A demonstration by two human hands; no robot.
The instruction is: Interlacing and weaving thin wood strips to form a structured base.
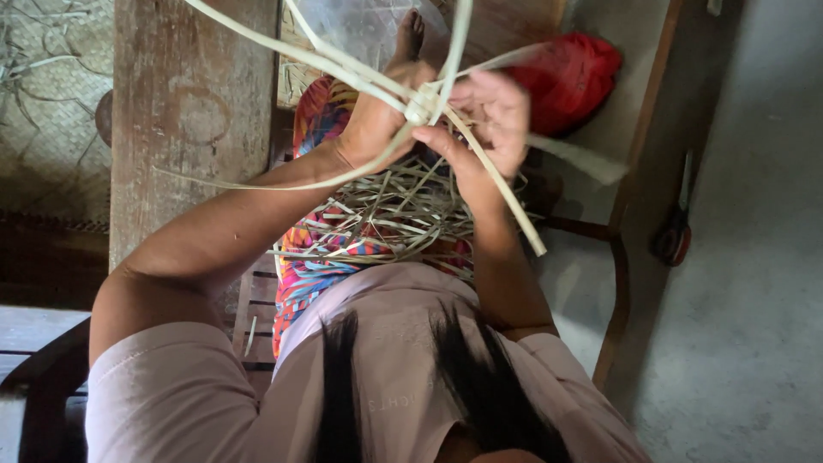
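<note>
A small woven knot of pale, flat strips is held up over the lap, between the two hands. The left hand is closed around the strips just left of the knot, thumb and fingers pinching them; the right hand is curled around the knot's right side, its fingertips pressing on a strip that runs down and to the right. Both hands are therefore grasping the strips, neither is loose.

For this step to be done well, the crossing would best be kept pinched flat by one hand while a single strip is drawn snug by the other, so that no strip twists on edge and the weave stays tight and square. Tension should be even; a flat strip of this kind would probably crease or split if it were bent sharply.

The strips look thin, stiff and springy, ribbon-shaped, cream to pale green, with a smooth face. Long free ends are fanned out toward the far left and right. A loose tangle of cut strips is piled on the lap, over a brightly patterned cloth. A worn wooden plank lies to the left, a red bundle far right, and a woven mat far left.
</note>
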